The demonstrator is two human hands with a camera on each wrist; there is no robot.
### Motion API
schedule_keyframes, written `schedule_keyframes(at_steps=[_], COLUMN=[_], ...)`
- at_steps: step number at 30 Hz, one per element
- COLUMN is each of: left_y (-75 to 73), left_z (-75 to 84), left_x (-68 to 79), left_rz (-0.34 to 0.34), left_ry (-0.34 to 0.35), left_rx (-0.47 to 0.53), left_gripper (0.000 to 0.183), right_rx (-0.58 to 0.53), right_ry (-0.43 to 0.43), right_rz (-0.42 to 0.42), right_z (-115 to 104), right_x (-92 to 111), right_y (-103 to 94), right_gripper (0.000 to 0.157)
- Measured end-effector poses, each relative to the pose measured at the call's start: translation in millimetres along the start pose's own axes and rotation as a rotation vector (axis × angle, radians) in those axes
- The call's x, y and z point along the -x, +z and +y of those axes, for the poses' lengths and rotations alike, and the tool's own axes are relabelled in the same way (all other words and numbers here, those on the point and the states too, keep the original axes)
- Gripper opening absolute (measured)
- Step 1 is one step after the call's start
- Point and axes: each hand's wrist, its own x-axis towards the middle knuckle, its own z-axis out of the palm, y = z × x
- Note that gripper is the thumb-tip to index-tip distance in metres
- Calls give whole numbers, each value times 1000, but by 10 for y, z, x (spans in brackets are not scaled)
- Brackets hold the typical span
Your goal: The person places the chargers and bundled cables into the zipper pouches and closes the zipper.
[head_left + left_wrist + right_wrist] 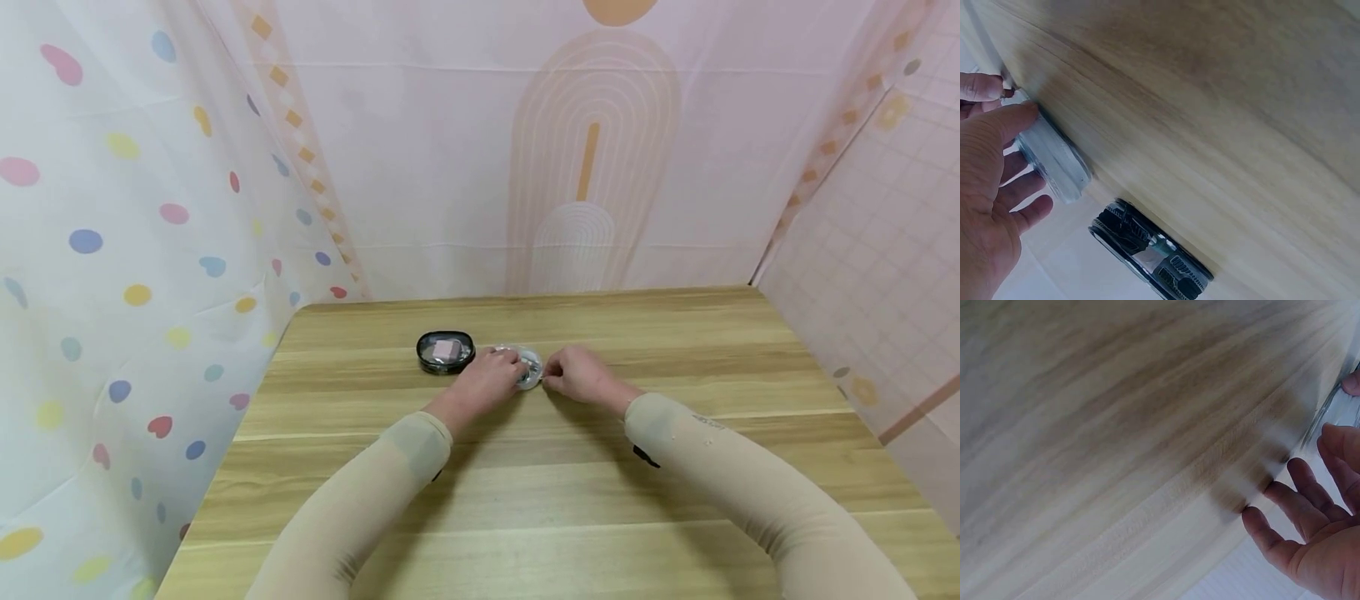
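A small oval clear case (531, 369) with a pale rim stands on the table between the two hands; small items inside it are too blurred to name. My left hand (491, 377) holds the case, its thumb along one side in the left wrist view and other fingers on the far side. At the right end of the case, my right hand (581, 375) pinches its edge between thumb and index finger. Whether a zipper pull lies between those fingertips is hidden. The other right fingers (1260, 528) are spread, with tips near the tabletop.
Just left of the left hand sits a black-rimmed clear case (446, 352) with a pink item inside. The wood-grain table (525, 500) reaches back to a patterned curtain (435, 167), with more curtains at both sides.
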Motion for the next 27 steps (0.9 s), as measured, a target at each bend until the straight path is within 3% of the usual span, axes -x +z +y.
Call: schedule_keyframes(at_steps=[6,13,17,27], left_y=[0,-8,-26,-69], left_z=[-13,-6,-11,-35], left_x=[59,146,166,164], left_rz=[2,39,37,-80], left_ry=[20,89,98,72], left_rx=[-6,-70,-77,-40], left_gripper=[33,36,39,40], right_rx=[-4,90,118,125], right_ry=[30,96,89,38], right_rz=[-5,92,101,83], right_z=[3,44,54,59], right_x=[-36,-85,-108,-118], right_y=[7,-30,-52,-65], right_gripper=[11,11,12,11])
